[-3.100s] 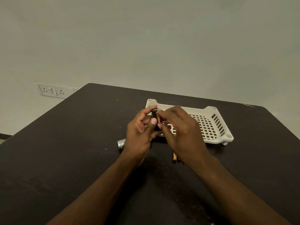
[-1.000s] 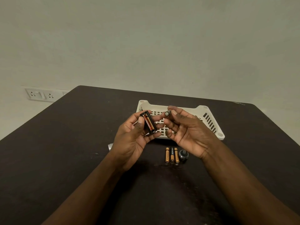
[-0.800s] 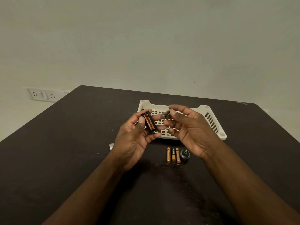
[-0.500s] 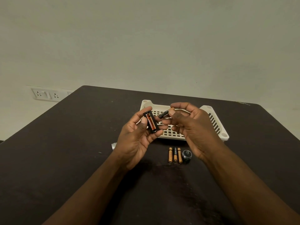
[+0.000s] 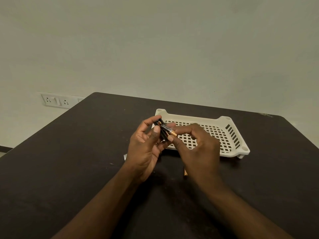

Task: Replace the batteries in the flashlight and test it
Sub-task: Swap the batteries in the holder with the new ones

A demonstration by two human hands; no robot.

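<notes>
My left hand grips a small black battery holder above the dark table. One black-and-copper battery lies tilted across the holder, its copper end pinched by the fingers of my right hand. Another battery sits inside the holder. A silver flashlight body peeks out on the table under my left hand, mostly hidden. Just one copper battery end shows on the table below my right wrist; other loose parts there are hidden.
A white perforated plastic tray stands on the table just behind my hands. A wall socket panel sits on the wall at the left. The table edges run along the left and the far side.
My right hand has brought the battery down onto the holder in my left hand. My right wrist now hides the loose batteries and the cap on the table.
</notes>
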